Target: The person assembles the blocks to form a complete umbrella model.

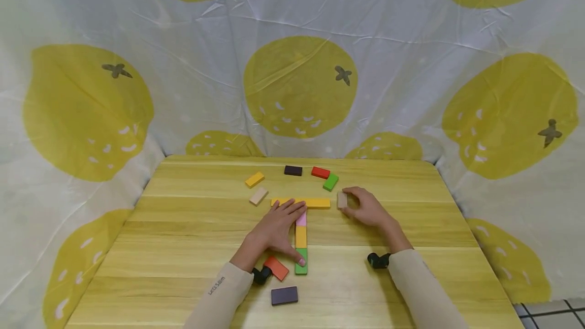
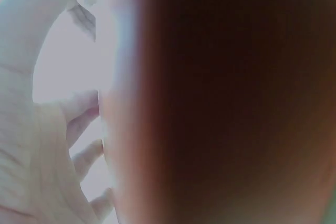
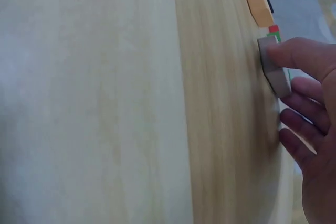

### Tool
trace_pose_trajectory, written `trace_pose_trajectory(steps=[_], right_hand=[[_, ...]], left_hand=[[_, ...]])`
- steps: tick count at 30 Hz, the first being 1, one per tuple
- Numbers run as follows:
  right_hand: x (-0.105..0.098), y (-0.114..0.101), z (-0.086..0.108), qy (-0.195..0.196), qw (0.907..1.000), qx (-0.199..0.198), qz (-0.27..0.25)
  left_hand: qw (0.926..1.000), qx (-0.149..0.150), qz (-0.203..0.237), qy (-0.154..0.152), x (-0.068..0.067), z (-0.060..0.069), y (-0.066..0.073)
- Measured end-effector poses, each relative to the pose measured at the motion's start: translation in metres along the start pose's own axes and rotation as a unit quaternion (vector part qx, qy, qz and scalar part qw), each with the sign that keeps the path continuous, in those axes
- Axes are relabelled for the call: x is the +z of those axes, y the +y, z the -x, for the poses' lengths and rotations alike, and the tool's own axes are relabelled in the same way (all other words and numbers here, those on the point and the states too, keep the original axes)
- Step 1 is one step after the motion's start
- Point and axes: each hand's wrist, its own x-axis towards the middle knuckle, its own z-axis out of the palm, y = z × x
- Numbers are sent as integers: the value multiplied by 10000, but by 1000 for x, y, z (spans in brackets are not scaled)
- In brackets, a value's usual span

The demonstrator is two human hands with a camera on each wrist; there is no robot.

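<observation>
Flat blocks on the wooden table form a T: a yellow bar point(image 1: 318, 203) across the top, with a pink block point(image 1: 301, 218), a yellow block point(image 1: 300, 236) and a green block point(image 1: 301, 269) in line below it. My left hand point(image 1: 275, 228) lies spread over this T, thumb on the green block and fingertips near where the bar and pink block meet. Between thumb and fingers my right hand point(image 1: 369, 209) pinches a pale wooden block point(image 3: 274, 69), just right of the bar with a small gap. A dark reddish blur covers most of the left wrist view.
Behind the T lie a yellow block point(image 1: 255, 179), a pale block point(image 1: 258, 196), a black block point(image 1: 293, 170), a red block point(image 1: 321, 172) and a green block point(image 1: 331, 182). An orange-red block point(image 1: 277, 268) and a dark block point(image 1: 284, 296) lie nearer. A lemon-print cloth point(image 1: 393, 90) hangs behind.
</observation>
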Motion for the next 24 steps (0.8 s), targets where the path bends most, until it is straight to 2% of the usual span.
trace_pose_trajectory(steps=[5,14,24], right_hand=[[4,-5,-3,171,9993,144,-308],[9,-17,-7,212,9995,137,-200],[17,-12,-14,311,9994,121,-129]], left_hand=[[10000,-11,-51,-15,0,0,-3],[10000,-56,-9,-35,1,1,-3],[9998,-64,-148,-65,0,-1,-1]])
